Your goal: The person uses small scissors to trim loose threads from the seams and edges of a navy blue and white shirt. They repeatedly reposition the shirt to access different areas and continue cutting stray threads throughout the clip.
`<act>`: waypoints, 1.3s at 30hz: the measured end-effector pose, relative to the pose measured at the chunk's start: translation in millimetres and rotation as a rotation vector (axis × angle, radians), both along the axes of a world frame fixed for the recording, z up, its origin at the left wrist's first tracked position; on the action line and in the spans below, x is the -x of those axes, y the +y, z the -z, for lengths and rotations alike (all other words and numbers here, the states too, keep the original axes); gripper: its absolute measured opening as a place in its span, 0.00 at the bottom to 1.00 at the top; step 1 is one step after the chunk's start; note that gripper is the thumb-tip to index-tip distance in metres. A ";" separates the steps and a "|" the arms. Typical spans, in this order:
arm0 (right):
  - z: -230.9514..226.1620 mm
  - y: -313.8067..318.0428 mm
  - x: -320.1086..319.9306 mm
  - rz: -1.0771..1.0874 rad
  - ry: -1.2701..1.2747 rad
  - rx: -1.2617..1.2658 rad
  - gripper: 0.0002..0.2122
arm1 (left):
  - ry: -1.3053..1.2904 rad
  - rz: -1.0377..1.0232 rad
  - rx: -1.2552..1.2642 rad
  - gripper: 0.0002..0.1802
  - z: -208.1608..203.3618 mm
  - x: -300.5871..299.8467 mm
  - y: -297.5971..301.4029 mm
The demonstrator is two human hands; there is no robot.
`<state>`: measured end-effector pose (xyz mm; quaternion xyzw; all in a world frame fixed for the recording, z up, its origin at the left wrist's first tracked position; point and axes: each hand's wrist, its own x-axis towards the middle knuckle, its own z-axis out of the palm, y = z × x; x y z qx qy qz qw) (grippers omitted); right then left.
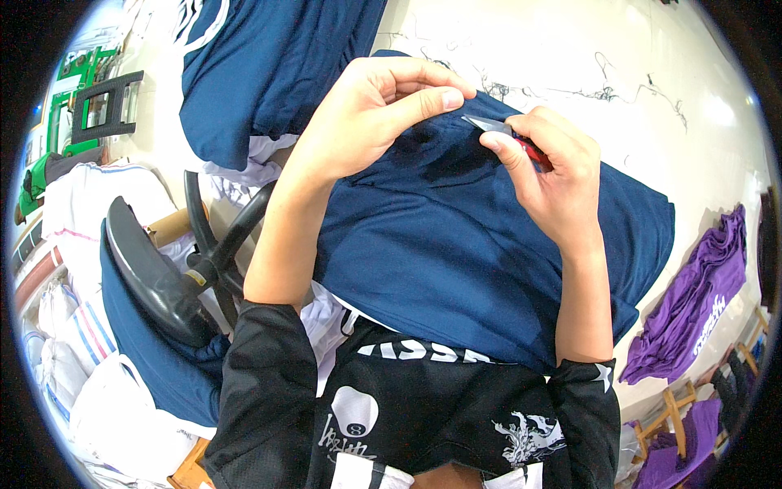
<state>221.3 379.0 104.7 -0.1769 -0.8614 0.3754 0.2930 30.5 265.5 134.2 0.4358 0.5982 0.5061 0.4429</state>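
Navy cloth [407, 232]: spread over the near part of the pale worktop [709, 147], its near side reaching the person's black shirt [440, 399]; its far edge lies by both hands.
Red-handled snips [486, 124]: silver blades pointing left over the cloth's far part; whether they touch fabric I cannot tell.
Right hand [562, 167]: wrapped around the snips, thumb on the near side.
Left hand [366, 118]: narrow, thumb and forefinger close at the tips, just beside the blade points; whether thread or fabric sits between them I cannot tell.
Blade care: the left thumb is near the points, so short, small snips seem wisest, the fabric drawn smooth and its folds kept out of the blades.
Worktop edges: near edge hidden beneath the cloth; loose dark threads [599, 91] lie scattered beyond it, toward the far edge.
Elbow room: pale surface shows rightward, up to a purple garment [680, 306] near the right edge. The left looks tighter, with piled navy garments [269, 69] toward the far left corner and a black chair [155, 281] beside the left forearm.
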 end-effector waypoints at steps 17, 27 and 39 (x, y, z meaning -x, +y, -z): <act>4.3 -3.9 2.0 -0.051 -0.089 0.332 0.09 | 0.810 -0.046 -0.335 0.09 7.1 11.3 -2.1; 7.3 -68.3 21.5 -0.231 -0.015 0.213 0.15 | -0.257 -0.327 0.091 0.07 18.1 -28.5 -49.1; -0.7 -27.1 14.1 -0.183 0.098 0.798 0.09 | -0.312 -0.151 -0.005 0.22 18.2 -28.2 -69.0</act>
